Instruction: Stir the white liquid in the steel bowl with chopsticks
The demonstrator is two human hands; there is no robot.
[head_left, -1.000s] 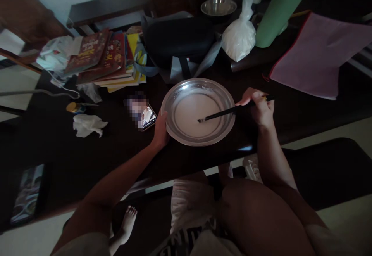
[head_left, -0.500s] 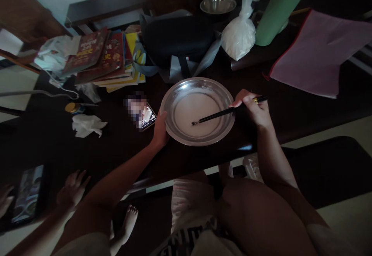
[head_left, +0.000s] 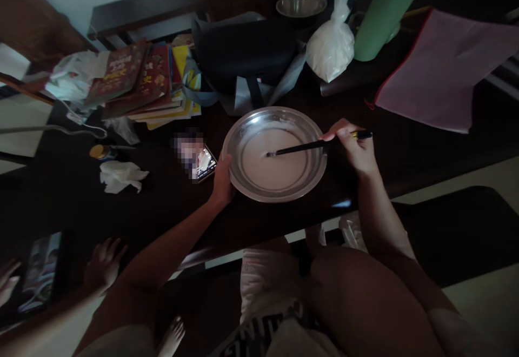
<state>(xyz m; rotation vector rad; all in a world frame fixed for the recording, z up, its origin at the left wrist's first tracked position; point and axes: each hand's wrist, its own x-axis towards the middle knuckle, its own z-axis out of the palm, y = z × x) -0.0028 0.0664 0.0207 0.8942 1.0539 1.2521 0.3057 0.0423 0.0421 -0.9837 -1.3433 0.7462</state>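
A wide steel bowl (head_left: 314, 176) sits on the dark table (head_left: 425, 157) near its front edge, holding a white liquid batter (head_left: 279, 170). My left hand (head_left: 223, 181) grips the bowl's left rim. My right hand (head_left: 352, 143) is closed on a pair of dark chopsticks (head_left: 310, 146) at the bowl's right side. The chopstick tips rest in the batter left of the bowl's middle.
A phone (head_left: 203, 162) lies left of the bowl, with crumpled tissue (head_left: 121, 176) and a small jar (head_left: 101, 152) further left. Stacked books (head_left: 141, 81), a dark bag (head_left: 243, 54), a white powder bag (head_left: 330, 48), a green roll (head_left: 385, 13) and pink cloth (head_left: 441, 70) fill the back. Another person's hand (head_left: 103, 262) rests beside a tablet (head_left: 38, 270).
The chopstick tips have swept from the bowl's lower middle to its upper left through the batter. Another person's hands have come in at the lower left by the tablet.
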